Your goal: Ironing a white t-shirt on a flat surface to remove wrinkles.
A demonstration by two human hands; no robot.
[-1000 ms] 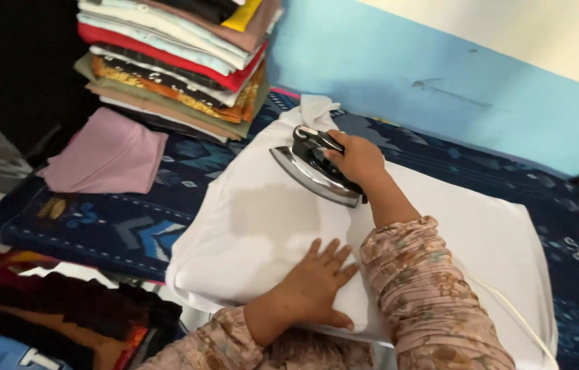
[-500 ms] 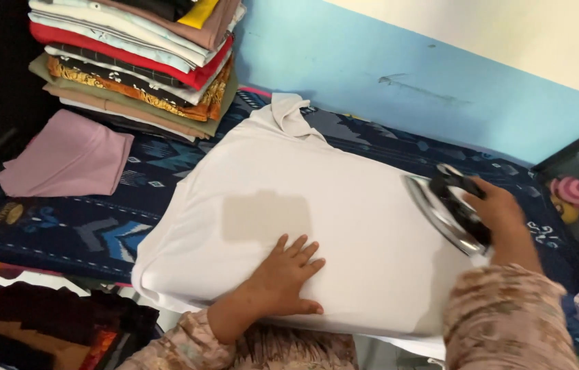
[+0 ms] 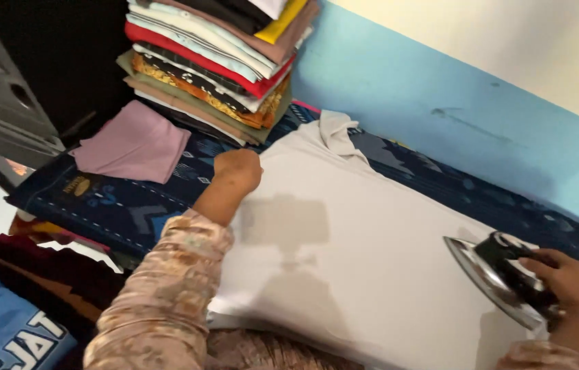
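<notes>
The white garment (image 3: 372,253) is being gripped at its far-left edge by the left hand (image 3: 238,169), the iron (image 3: 502,277) being grasped tilted at right by the right hand (image 3: 567,281)

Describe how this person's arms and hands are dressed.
Both arms wear long sleeves of a mottled beige, tan and pinkish print, gathered loosely at the wrists. The left hand and right hand are bare: no gloves, and no rings, watch or bracelet can be made out.
</notes>
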